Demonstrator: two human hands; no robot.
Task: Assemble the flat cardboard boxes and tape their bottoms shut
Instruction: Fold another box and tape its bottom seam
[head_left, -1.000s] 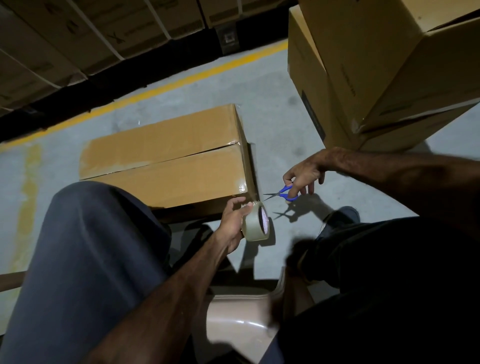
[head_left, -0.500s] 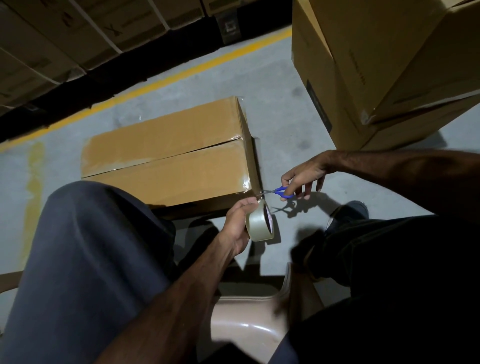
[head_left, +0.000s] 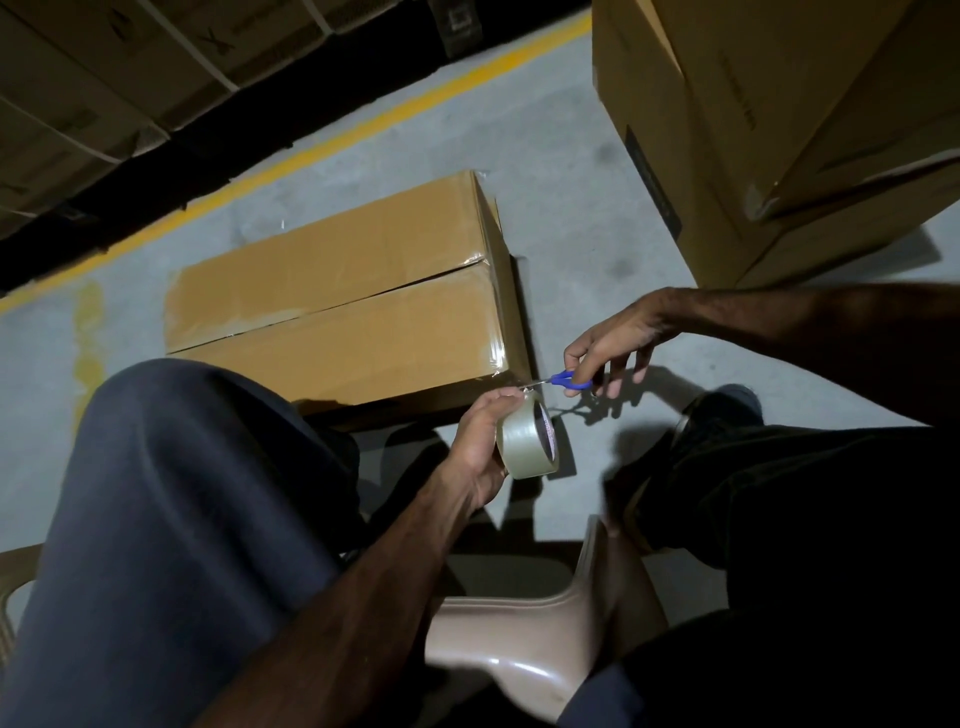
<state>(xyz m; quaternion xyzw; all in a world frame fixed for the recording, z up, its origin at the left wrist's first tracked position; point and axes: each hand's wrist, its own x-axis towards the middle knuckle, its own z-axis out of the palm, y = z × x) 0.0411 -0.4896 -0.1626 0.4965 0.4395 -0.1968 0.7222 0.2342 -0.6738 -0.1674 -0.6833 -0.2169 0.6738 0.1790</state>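
A yellow floor line and a beige plastic chair.

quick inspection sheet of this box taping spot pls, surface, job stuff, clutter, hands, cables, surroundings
surface: grey concrete floor with a yellow painted line.
job's things: closed cardboard box on the floor, glossy clear tape over its near right corner; tape roll; blue-handled scissors, blade tips at the tape between roll and box corner.
clutter: nothing seen.
hands: left hand grips the tape roll; right hand holds the scissors by their handles.
cables: nothing seen.
surroundings: stacked assembled boxes at right; strapped cartons along the far side, upper left; beige plastic chair under the person.
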